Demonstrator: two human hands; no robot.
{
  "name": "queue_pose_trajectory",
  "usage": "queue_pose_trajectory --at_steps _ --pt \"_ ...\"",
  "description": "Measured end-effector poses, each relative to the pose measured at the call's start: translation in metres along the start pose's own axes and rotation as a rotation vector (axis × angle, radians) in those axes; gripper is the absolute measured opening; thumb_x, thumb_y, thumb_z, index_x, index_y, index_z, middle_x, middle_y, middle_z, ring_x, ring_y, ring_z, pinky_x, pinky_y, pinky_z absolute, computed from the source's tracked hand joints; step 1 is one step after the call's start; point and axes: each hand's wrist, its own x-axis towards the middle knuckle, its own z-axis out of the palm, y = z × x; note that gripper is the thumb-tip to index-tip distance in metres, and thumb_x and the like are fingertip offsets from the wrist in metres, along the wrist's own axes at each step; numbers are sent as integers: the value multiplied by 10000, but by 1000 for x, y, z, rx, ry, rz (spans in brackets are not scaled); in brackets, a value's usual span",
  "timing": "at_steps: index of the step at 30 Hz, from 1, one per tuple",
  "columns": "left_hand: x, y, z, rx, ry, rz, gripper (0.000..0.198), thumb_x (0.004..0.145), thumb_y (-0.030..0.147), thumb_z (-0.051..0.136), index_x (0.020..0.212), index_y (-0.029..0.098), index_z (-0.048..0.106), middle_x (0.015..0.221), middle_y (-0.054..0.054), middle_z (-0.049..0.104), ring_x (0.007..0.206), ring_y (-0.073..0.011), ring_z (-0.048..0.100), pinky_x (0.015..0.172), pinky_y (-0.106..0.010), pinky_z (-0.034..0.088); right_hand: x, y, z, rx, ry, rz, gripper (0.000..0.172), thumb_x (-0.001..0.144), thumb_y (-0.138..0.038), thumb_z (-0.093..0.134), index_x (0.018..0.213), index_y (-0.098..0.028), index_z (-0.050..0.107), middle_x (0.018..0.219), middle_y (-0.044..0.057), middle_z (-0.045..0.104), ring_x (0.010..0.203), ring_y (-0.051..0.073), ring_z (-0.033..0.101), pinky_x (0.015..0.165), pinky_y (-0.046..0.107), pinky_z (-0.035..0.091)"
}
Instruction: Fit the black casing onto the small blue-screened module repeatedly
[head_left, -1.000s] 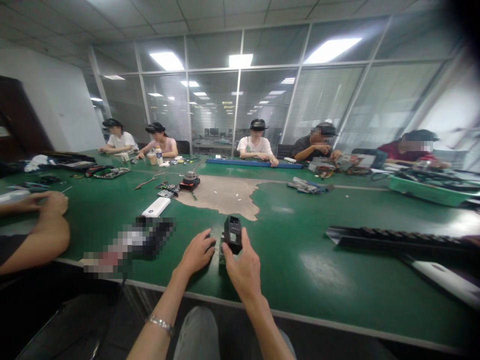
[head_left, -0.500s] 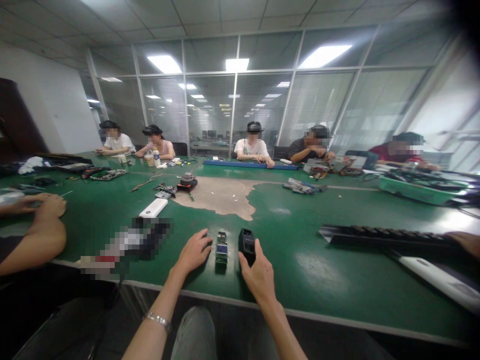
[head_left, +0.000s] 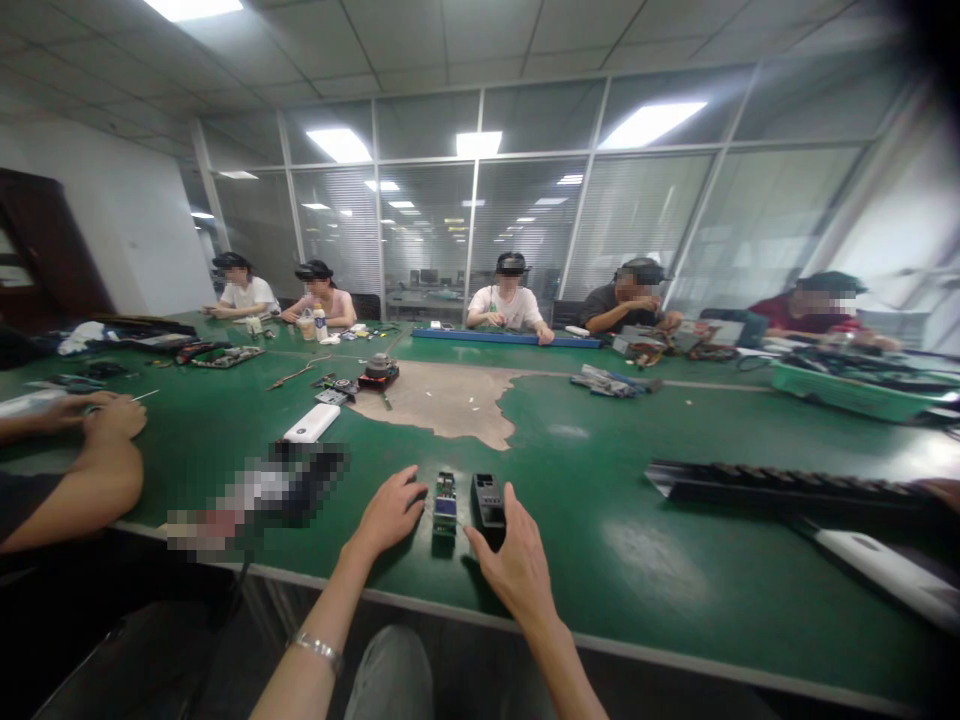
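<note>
A narrow green circuit board (head_left: pixel 445 512) with a blue component lies on the green table between my hands. To its left my left hand (head_left: pixel 391 512) rests with fingers loosely spread, holding nothing. Just right of the board is a black plastic casing (head_left: pixel 487 497), lying on the table with its cut-outs facing up. My right hand (head_left: pixel 516 560) is at the casing's near right side, thumb and fingers wide apart. Whether a fingertip still touches the casing is hard to see.
A white power bank (head_left: pixel 313 423) lies ahead on the left. A co-worker's hands (head_left: pixel 112 410) are at the far left. To the right are a long black rail (head_left: pixel 787 485) and a white bar-shaped part (head_left: pixel 877 565). A green basket (head_left: pixel 847 388) stands farther back.
My right hand has let go of the black casing, which now lies flatter and slightly farther left, nearer the circuit board. My left hand stays beside the board. The view has shifted slightly.
</note>
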Motion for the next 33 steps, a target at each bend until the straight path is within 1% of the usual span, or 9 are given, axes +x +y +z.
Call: queue_pose_trajectory --at_steps 2,4,8,10,14,19,23,28,33 --pt "0 0 0 1 -4 5 332 907 318 501 1193 219 638 1414 -100 473 1304 -233 442 1110 -400 336 1 -1 -1 -23 12 -15 896 809 -552 550 1490 -104 178 1488 177 339 1373 317 302 1092 485 305" --pt "1 0 0 1 -5 8 334 906 312 502 1200 220 632 1418 -100 469 1307 -234 439 1110 -403 336 1 -3 -2 -45 -7 -12 920 803 -544 555 1506 -135 124 1523 162 273 1404 328 230 1097 509 286" --pt "1 0 0 -5 -3 11 357 899 300 511 1233 219 606 1424 -98 464 1311 -240 433 1106 -421 341 0 -6 -5 -62 -78 -30 912 820 -459 543 1517 -177 28 1555 136 199 1426 318 169 1101 515 269" --pt "1 0 0 -7 1 18 361 898 298 511 1239 220 601 1423 -96 466 1310 -239 434 1106 -421 343 0 -7 -6 -73 -126 -42 877 833 -409 527 1518 -194 24 1555 130 202 1427 312 176 1103 521 257" --pt "1 -2 1 -10 10 22 356 895 297 517 1232 223 606 1419 -96 471 1307 -240 439 1106 -419 344 -2 -9 -7 -85 -202 -46 807 850 -325 489 1518 -229 48 1537 106 266 1425 287 198 1101 526 249" --pt "1 -1 1 -20 17 19 339 897 306 519 1207 219 623 1411 -98 478 1300 -244 448 1102 -416 349 -3 -6 -2 -87 -208 -39 729 872 -287 443 1514 -202 110 1502 121 338 1415 260 236 1100 516 252" --pt "0 -1 0 -18 17 22 330 898 307 519 1197 219 628 1413 -98 477 1302 -240 446 1107 -411 341 -4 -3 0 -86 -210 -43 680 888 -271 410 1509 -191 145 1497 122 347 1405 254 264 1103 514 249" --pt "1 -3 2 -9 11 16 357 901 310 515 1234 219 604 1418 -97 473 1314 -238 432 1113 -416 333 -4 -5 -1 -74 -198 -54 706 888 -279 420 1515 -208 102 1507 114 330 1408 259 257 1101 524 252" --pt "2 -4 2 -5 20 16 376 912 325 496 1259 208 582 1412 -101 480 1308 -235 439 1107 -410 343 -4 -7 -3 -68 -186 -48 753 873 -261 429 1518 -211 43 1531 103 282 1427 261 201 1102 529 255"
